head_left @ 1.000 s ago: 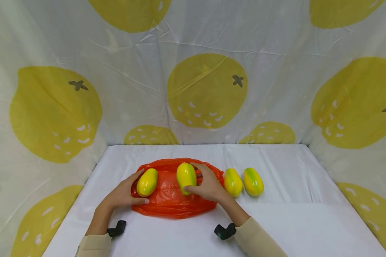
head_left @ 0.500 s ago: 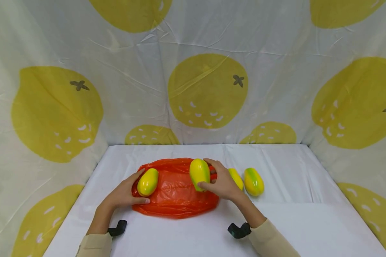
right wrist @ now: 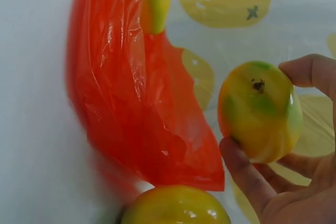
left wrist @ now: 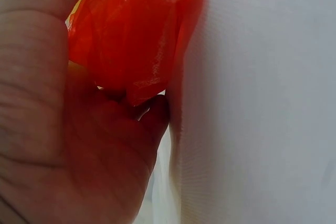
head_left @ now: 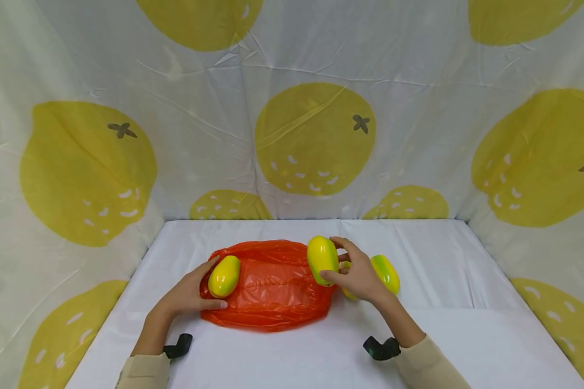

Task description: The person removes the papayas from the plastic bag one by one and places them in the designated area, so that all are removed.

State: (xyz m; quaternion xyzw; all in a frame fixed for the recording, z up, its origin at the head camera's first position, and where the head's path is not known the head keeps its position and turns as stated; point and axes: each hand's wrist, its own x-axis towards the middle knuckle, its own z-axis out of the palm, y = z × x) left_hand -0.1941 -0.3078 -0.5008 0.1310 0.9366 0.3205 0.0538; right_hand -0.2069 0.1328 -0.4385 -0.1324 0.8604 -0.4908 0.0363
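Observation:
A red plastic bag [head_left: 277,294] lies spread open on the white table, with one glossy yellow-green mango [head_left: 224,276] inside its left end. My left hand [head_left: 190,292] holds that end of the bag, thumb in front and fingers behind; in the left wrist view the red plastic [left wrist: 126,35] sits between them. Raised over the bag's right edge is a second mango [head_left: 321,260], which my right hand [head_left: 362,278] grips between thumb and fingers. The right wrist view shows its brown stem end up close.
Right of the bag lies another mango [head_left: 349,295], mostly hidden behind my right hand. A further mango [head_left: 388,274] lies just beyond it, partly covered by the wrist. White cloth walls [head_left: 214,135] printed with lemons stand at the back and both sides.
My right hand has carried its mango rightward and slightly up, from over the bag's middle to its right edge. My left hand and the mango beside it have stayed in place.

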